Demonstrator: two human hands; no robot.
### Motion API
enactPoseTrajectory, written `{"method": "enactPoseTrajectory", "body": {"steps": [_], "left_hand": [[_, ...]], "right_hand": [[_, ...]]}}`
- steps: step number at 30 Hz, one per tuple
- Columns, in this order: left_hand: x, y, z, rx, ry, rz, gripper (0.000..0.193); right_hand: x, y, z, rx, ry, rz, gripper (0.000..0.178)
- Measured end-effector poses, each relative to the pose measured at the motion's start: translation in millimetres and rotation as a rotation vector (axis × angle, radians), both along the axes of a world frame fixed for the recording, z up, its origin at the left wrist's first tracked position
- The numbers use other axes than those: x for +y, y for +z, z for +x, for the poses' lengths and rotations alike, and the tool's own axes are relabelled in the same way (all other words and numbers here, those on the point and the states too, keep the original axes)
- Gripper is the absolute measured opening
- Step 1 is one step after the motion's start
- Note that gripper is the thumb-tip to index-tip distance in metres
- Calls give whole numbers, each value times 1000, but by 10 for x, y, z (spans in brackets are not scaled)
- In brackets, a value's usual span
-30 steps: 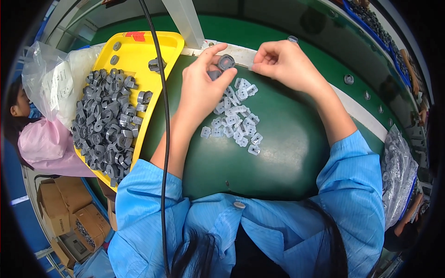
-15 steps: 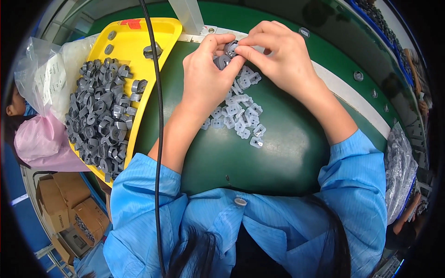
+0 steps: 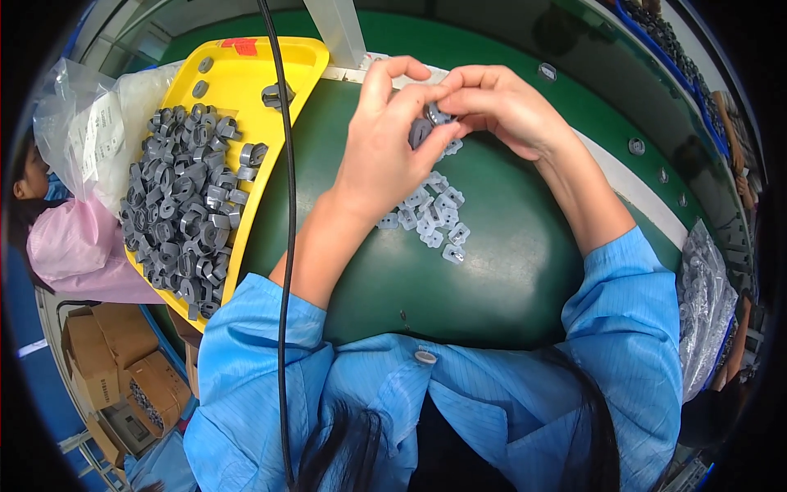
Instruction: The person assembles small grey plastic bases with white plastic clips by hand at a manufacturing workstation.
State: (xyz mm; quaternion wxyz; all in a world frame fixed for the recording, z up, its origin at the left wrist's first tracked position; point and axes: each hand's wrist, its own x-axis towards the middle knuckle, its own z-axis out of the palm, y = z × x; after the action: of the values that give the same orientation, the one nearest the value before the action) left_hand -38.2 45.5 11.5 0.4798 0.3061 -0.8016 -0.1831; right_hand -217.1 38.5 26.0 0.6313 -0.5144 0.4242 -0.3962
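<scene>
Left-hand grip [image 3: 381, 135] is pinching a grey ring part [image 3: 438, 113] between thumb and fingers, up near the far edge of the green worktop [image 3: 443, 303], with a second grey part [image 3: 420, 133] tucked right beside it. The right-hand grip [image 3: 512, 107] has its fingertips on or just at that ring; can't tell if they're pinching anything, 'cause the fingers hide it. A second ago the hands were apart, now they meet, so I'd guess both are working on that one ring.

Counts: two grey parts in hand. Clear pieces [image 3: 433, 220] on the worktop below the hands, maybe a dozen or more, some covered. One yellow tray [image 3: 246, 74] at left: too many heaped grey parts [image 3: 184, 189] to count, plus two loners up top and one by its right side. Four small pieces [image 3: 636, 147] sit past the white strip [image 3: 639, 203].
</scene>
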Motion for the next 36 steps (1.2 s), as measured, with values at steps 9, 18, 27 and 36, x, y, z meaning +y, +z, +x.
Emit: {"method": "enactPoseTrajectory", "body": {"steps": [9,18,27,36], "left_hand": [[-23,-38,-21,29,55,-64,33],[-107,10,88,-40,-175,-61,32],[-114,115,122,-67,-210,-77,31],[-70,105,31,60,-94,47,30]], "right_hand": [[100,6,210,-11,-105,-146,13],[12,96,-111,116,144,41,14],[64,167,-104,89,120,-74,21],[6,42,-41,-198,124,-12,16]]}}
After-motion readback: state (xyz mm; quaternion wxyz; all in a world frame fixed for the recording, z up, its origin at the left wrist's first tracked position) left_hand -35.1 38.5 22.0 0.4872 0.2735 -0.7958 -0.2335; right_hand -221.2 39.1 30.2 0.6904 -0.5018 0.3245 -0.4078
